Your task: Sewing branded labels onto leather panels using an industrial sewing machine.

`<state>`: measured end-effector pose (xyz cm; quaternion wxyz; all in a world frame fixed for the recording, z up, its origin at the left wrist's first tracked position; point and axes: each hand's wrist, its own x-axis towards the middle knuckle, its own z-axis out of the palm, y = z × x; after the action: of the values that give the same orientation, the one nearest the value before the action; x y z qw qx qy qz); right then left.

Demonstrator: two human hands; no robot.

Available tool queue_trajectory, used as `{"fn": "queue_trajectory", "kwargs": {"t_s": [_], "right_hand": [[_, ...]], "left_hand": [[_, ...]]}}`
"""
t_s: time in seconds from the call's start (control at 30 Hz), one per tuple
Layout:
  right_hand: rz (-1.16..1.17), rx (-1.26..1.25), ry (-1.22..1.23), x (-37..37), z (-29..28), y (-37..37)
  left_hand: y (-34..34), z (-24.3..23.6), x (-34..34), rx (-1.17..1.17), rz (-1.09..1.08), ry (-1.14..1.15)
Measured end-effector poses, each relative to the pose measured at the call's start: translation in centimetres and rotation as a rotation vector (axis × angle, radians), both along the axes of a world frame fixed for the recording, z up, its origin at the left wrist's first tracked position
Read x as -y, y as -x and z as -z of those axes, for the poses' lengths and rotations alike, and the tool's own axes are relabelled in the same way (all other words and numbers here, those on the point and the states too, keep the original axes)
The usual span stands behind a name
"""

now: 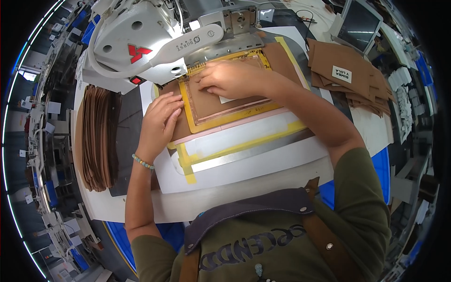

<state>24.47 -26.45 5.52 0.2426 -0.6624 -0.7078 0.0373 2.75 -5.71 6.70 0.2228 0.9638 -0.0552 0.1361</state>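
Observation:
A yellow rectangular template frame [221,123] lies flat over a brown fabric panel [206,105], below the head of a white sewing machine [136,42]. My left hand [162,117] rests with outstretched fingers at the frame's left edge, its fingertips on the brown material. Inside the frame my right hand [232,81] is down on the panel, fingers bent and drawn together; whatever they may pinch is hidden. Part of a white label [226,99] shows from under this hand.
Brown panels stand in a thick stack [96,138] on the left. More brown pieces [347,70] lie at the right, the top one bearing a white label, near a screen [359,26]. White sheet and yellow tape [188,164] cover the plate in front.

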Motion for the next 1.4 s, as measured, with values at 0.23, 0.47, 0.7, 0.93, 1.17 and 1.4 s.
{"fn": "queue_trajectory", "kwargs": {"t_s": [0.23, 0.47, 0.7, 0.93, 1.17, 1.4], "right_hand": [[0.326, 0.197, -0.045, 10.2, -4.2, -3.2], [0.396, 0.313, 0.056, 12.2, -0.6, -2.1], [0.449, 0.452, 0.133, 11.6, 0.8, -0.7], [0.427, 0.538, 0.048, 11.4, 1.1, -0.4], [0.404, 0.468, 0.128, 10.9, -0.5, -0.6], [0.414, 0.394, 0.231, 10.7, -1.2, -0.9]], "left_hand": [[-1.1, -0.6, 3.0, 0.007, 0.123, -0.128], [-3.3, 0.7, 5.0, -0.023, 0.171, -0.228], [-3.4, 1.4, 5.1, -0.08, 0.139, -0.312], [-3.6, 1.5, 5.2, -0.084, 0.118, -0.355], [-3.9, 1.9, 5.3, -0.047, 0.096, -0.413], [-4.0, 1.9, 5.5, -0.035, 0.076, -0.435]]}}
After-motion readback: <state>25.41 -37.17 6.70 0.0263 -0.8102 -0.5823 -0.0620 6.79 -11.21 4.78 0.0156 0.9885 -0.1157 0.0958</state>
